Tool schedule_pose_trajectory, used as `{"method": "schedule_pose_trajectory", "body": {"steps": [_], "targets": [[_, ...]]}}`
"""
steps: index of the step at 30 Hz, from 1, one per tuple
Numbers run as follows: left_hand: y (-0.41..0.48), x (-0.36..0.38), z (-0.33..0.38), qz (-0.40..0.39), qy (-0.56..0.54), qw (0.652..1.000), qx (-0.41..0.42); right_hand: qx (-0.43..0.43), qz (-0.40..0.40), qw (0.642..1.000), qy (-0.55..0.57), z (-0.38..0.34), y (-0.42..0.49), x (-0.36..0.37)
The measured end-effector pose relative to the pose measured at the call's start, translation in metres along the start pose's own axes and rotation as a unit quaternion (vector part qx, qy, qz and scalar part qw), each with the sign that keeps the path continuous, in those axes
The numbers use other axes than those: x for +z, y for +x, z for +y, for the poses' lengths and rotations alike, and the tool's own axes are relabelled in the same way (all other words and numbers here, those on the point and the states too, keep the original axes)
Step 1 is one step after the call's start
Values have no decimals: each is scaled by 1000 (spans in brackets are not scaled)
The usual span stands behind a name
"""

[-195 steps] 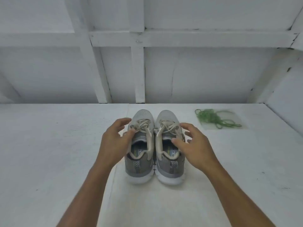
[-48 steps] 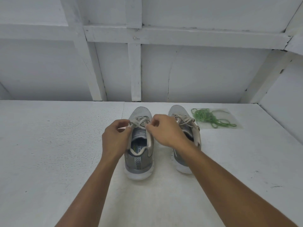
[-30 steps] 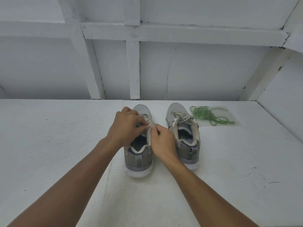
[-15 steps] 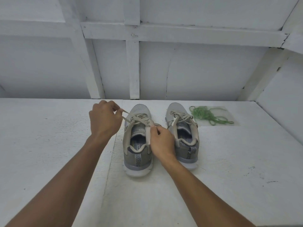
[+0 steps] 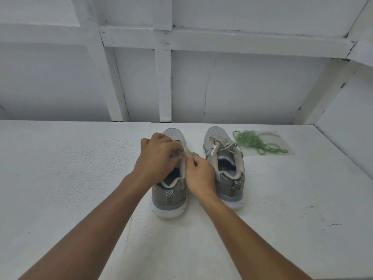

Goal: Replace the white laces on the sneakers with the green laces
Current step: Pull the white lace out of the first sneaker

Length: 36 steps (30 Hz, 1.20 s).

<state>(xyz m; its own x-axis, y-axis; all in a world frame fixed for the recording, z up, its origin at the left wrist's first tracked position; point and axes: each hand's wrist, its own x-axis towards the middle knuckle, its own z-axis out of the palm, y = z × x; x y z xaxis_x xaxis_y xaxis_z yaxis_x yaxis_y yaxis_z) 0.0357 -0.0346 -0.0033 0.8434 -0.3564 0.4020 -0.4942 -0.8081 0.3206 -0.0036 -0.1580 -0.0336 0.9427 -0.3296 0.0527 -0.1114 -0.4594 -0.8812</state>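
Note:
Two grey sneakers stand side by side on the white surface, heels toward me. My left hand (image 5: 158,157) covers the laced top of the left sneaker (image 5: 169,201), fingers pinched on its white lace. My right hand (image 5: 199,174) grips the right edge of the same shoe's collar beside the tongue. The lacing under my hands is hidden. The right sneaker (image 5: 224,168) stands untouched with its white laces (image 5: 221,143) tied. A tangle of green laces (image 5: 255,142) lies to its right.
A clear plastic bag (image 5: 282,144) lies under the green laces. A white panelled wall (image 5: 201,87) rises right behind the shoes, and a side wall (image 5: 347,134) closes in at the far right. The white surface (image 5: 70,168) stretches wide to the left.
My left hand, which had pulled a lace end out to the left half a second ago, has come back onto the left sneaker's lacing. My right hand stays at the collar.

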Motion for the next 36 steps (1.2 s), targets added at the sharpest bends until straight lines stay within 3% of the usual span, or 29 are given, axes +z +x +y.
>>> {"method": "schedule_pose_trajectory", "body": {"steps": [5, 9, 19, 25, 30, 33, 36], "targets": [[4, 1, -6, -38, 31, 999, -10, 3, 3, 1000, -7, 2, 1, 2], [4, 0, -7, -26, 48, 998, -13, -1, 3, 1000, -10, 3, 2, 3], [9, -34, -52, 142, 42, 973, -178, 11, 0, 1000, -13, 4, 3, 0], [-12, -28, -63, 82, 35, 975, -203, 11, -5, 1000, -12, 2, 2, 0], [-26, -16, -51, 30, -41, 957, -285, 26, -35, 999, -1, -4, 2, -3], [-31, -13, -34, 49, -134, 949, -280, 30, -51, 998, -1, -9, 4, -5], [-35, -7, -20, 55, -180, 946, -263, -24, -24, 997, -64, -12, 7, -5]]}}
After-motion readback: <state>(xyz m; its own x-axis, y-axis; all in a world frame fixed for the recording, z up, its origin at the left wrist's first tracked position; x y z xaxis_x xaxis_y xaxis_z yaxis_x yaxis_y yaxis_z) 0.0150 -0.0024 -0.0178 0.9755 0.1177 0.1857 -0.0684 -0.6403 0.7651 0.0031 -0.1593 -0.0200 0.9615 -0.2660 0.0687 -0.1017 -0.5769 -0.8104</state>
